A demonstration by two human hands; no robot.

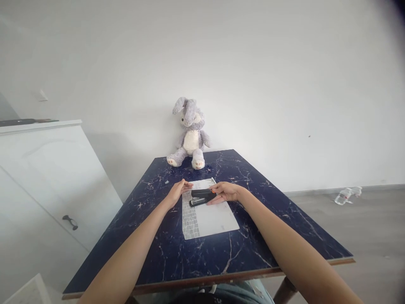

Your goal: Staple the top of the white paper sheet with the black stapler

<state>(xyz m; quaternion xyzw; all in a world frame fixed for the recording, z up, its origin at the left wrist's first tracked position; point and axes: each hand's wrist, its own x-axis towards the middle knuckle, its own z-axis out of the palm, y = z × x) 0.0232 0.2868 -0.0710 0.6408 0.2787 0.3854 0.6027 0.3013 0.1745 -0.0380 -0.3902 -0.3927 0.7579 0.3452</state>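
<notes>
On the dark marble table (pixel 272 219), a black stapler (pixel 201 197) lies crosswise between the hands on the paper (pixel 211 217); right hand (pixel 225 192) grips its end, left hand (pixel 179 192) open flat beside it.

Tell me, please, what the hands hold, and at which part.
The right hand grips the black stapler at its right end, resting on the paper. The left hand holds nothing; it touches the paper's edge.

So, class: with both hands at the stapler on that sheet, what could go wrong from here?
1. The left hand has fingertips right by the black stapler; they might get pinched if it is pressed.
2. The stapler lies on the paper, which is otherwise barely held down, so it may slide on the marbled table.
3. The right hand only touches the stapler's end, so it could skew.
</notes>
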